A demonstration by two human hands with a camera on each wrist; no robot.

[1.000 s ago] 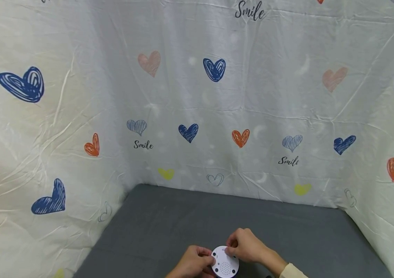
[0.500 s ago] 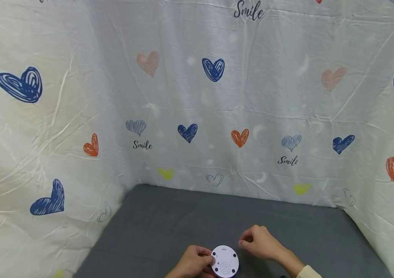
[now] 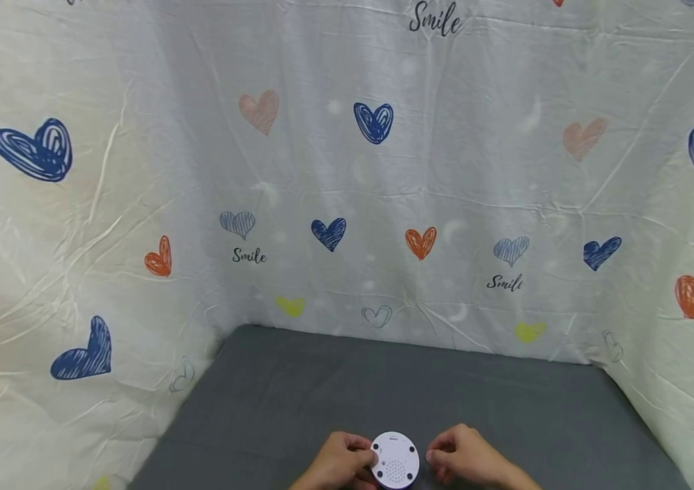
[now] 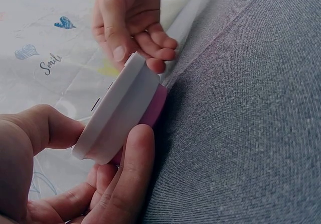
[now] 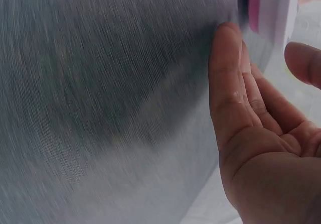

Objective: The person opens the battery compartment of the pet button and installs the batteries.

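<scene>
A round white device (image 3: 394,460) shows its flat face in the head view, with a cluster of small holes and several dark round feet near the edge. In the left wrist view a pink part (image 4: 154,106) sticks out from the side opposite that face. My left hand (image 3: 339,460) pinches the device by its left edge, thumb on the white face and fingers behind. My right hand (image 3: 468,454) is just right of the device and holds nothing. In the right wrist view its fingers (image 5: 228,78) are relaxed, the thumb apart from them, with the device's edge beyond the fingertips.
Dark grey cloth (image 3: 322,381) covers the flat surface under both hands. A pale curtain (image 3: 475,102) printed with hearts and the word "Smile" encloses it at the back and on both sides.
My right hand has left the device's upper right edge, moved off to the right, then come down toward me beside it. My left hand keeps its hold with the device nearly still.
</scene>
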